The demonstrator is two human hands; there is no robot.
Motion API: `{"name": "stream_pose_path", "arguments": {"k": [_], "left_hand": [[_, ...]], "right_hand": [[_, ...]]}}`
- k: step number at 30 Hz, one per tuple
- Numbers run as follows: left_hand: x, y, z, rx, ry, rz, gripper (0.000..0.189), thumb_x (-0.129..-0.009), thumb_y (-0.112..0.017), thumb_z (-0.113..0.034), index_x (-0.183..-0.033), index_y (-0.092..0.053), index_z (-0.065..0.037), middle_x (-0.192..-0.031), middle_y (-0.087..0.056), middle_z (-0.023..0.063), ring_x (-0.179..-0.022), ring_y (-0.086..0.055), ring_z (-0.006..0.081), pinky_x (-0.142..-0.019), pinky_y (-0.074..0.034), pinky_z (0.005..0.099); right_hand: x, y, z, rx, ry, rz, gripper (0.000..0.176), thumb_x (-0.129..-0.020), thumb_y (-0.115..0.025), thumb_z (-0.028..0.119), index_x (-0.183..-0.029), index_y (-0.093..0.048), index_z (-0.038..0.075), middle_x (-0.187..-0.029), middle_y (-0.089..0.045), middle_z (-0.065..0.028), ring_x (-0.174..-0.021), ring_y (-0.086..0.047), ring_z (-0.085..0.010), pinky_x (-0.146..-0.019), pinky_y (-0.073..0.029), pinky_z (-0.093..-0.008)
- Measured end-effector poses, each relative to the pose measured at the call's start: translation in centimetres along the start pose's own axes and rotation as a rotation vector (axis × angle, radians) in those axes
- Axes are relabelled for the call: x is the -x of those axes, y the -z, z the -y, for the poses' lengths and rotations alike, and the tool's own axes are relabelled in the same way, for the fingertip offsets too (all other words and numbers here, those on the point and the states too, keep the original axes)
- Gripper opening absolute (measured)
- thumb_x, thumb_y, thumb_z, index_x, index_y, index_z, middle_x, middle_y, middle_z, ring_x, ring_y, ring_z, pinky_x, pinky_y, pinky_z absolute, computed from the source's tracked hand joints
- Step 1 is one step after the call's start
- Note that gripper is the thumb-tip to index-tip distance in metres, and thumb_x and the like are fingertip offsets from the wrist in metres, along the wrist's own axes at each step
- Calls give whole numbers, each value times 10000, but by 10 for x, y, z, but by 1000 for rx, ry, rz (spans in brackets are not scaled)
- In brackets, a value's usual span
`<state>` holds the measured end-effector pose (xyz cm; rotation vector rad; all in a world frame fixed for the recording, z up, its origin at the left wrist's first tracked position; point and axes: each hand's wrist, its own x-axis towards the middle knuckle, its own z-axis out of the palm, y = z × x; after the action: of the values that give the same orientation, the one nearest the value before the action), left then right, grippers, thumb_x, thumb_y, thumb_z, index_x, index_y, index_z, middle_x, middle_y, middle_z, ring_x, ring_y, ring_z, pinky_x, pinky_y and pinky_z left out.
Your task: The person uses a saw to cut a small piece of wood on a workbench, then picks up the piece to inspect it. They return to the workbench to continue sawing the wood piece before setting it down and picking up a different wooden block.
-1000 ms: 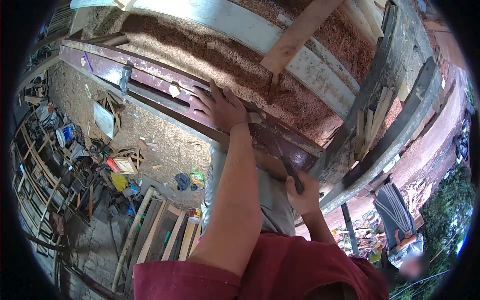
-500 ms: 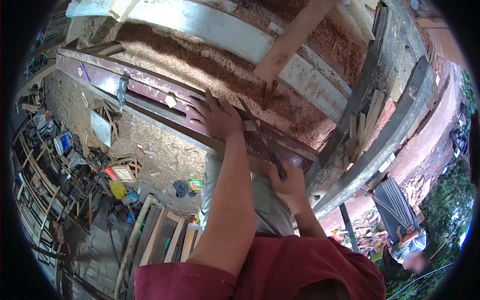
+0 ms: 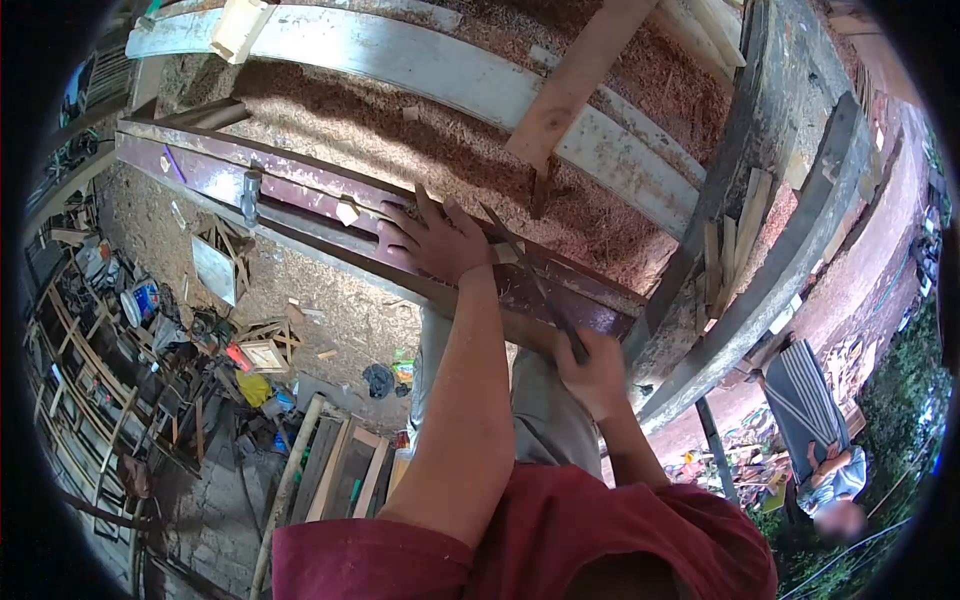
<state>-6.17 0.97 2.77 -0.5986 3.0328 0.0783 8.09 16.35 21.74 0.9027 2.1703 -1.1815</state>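
My left hand (image 3: pixel 440 240) lies with its fingers spread on a maroon-painted wooden frame (image 3: pixel 300 195), which runs across in front of my legs. My right hand (image 3: pixel 592 375) is closed round the dark handle of a long, narrow, tapered tool (image 3: pixel 540 285), like a file or thin saw. Its blade slants over the frame, beside a small pale wooden block (image 3: pixel 505 253) just right of my left hand. Another light wooden peg (image 3: pixel 347 212) stands in the frame left of my fingers. Farther left, a hammer (image 3: pixel 250 195) rests on the frame near a purple pencil (image 3: pixel 173 164).
A whitish board (image 3: pixel 400 50) and a brown plank (image 3: pixel 572 95) lie beyond the frame over wood shavings. Heavy grey timbers (image 3: pixel 770 260) stand at right. Scrap wood and clutter (image 3: pixel 265 355) cover the ground at left. A person (image 3: pixel 830 480) sits at far right.
My right hand has drawn the tool back toward me and to the right. My left hand stays in place on the frame. The whole view has shifted slightly.
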Motion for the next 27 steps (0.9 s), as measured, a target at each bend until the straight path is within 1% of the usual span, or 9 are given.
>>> {"name": "stream_pose_path", "arguments": {"k": [3, 6, 9, 12, 15, 18, 21, 24, 27], "left_hand": [[-14, -9, -2, -23, -33, -27, 573, -1085, -395, -509, -1546, -551, -207, -1714, -280, 263, -1570, -255, 521, -1227, -206, 730], [-2, 5, -2, 33, -14, 16, 562, -1087, -393, -494, -1539, -559, -205, -1714, -276, 269, -1563, -264, 530, -1226, -205, 725], [-2, 4, -2, 35, 1, 24, 563, -1088, -390, -498, -1539, -559, -206, -1715, -274, 269, -1566, -258, 527, -1224, -207, 729], [-2, 1, 1, 36, -3, 15, 570, -1085, -393, -512, -1540, -558, -210, -1719, -265, 265, -1571, -246, 523, -1227, -198, 731], [-3, 5, -3, -11, 8, 42, 576, -1083, -390, -521, -1541, -557, -214, -1725, -251, 262, -1581, -223, 519, -1236, -182, 728], [-3, 3, 0, 24, -3, 43, 583, -1079, -386, -537, -1538, -560, -222, -1729, -243, 259, -1583, -211, 527, -1238, -177, 728], [-2, 3, -2, -11, -4, 15, 540, -1076, -440, -509, -1517, -593, -237, -1730, -265, 234, -1576, -232, 527, -1222, -229, 728], [-2, 4, -1, 12, 12, 17, 548, -1077, -426, -523, -1509, -602, -237, -1724, -276, 231, -1580, -227, 518, -1232, -200, 728], [-5, -1, -4, 45, 9, -1, 550, -1078, -419, -532, -1504, -606, -240, -1723, -278, 230, -1581, -226, 512, -1234, -195, 727]], "right_hand": [[-22, -15, -3, -9, 16, -2, 333, -938, -700, 301, -791, -675, 3, -701, -651, -235, -696, -674, -464, -652, -524, -501], [27, 22, -2, -115, -102, 78, 325, -933, -712, 294, -776, -674, 12, -686, -647, -233, -644, -681, -431, -595, -509, -479], [-7, -6, 1, 27, -6, 0, 322, -924, -723, 291, -774, -670, 11, -672, -639, -232, -628, -685, -416, -584, -507, -471], [-10, -9, 1, 57, -46, 47, 300, -922, -718, 259, -772, -666, 5, -680, -639, -241, -643, -680, -430, -593, -503, -470], [27, 19, -1, -90, -117, 112, 304, -923, -716, 254, -773, -661, -4, -700, -639, -259, -665, -665, -472, -603, -497, -491], [-7, -7, 0, -14, 20, 7, 301, -923, -713, 252, -772, -659, -3, -709, -644, -255, -675, -659, -488, -603, -498, -490], [-2, -6, 0, 78, 59, -4, 252, -936, -693, 196, -804, -684, -18, -648, -614, -211, -564, -657, -303, -564, -478, -399], [31, 19, -1, -100, -71, 69, 240, -930, -710, 197, -811, -688, -10, -670, -621, -226, -578, -638, -377, -570, -477, -419], [-12, -17, -10, 89, 163, -95, 247, -927, -711, 183, -779, -678, -12, -621, -603, -198, -525, -616, -345, -536, -455, -413]]}}
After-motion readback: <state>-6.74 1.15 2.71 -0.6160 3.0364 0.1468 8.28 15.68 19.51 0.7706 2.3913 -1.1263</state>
